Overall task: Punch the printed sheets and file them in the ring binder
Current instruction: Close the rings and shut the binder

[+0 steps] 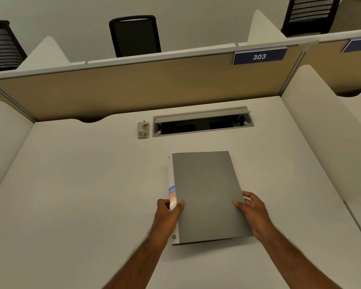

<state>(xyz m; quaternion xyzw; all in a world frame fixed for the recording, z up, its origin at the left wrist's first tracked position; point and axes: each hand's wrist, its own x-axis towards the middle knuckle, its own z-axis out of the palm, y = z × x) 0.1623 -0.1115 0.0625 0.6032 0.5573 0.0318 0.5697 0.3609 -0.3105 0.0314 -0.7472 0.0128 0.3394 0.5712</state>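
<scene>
Held by both hands over a pale desk [75,184]: a closed grey binder [206,195], flat, spine side to the left, at 6 o'clock in the cubicle. Left hand [168,213] gripping the spine edge, thumb laid on the cover, fingers curled round coloured index tabs [172,197] that peep out beside it. Right hand [251,211] clasping the opposite long edge, thumb on top, fingers tucked under. Punch [143,130] standing well apart at 12 o'clock, just left of an open cable tray [202,122] sunk into the desktop. No printed sheets in view.

Judged an early step: binder being placed or readied, nothing punched or filed yet. Next move likely calls for setting the binder down or opening the cover, then fetching sheets and reaching far forward for the punch; whether the rings are open cannot be told with the cover closed.

Cover matte, stiff, card-like, rectangular with crisp corners; a small recycling mark near the lower spine. Tabs thin, blue, grey and pink, with a lined white strip above them. Punch small, beige, blocky, with metal fittings. Desk smooth and off-white, walled by a tan fabric partition [133,88] bearing a blue sign [258,56] reading 303. Black chairs [134,36] beyond.
</scene>
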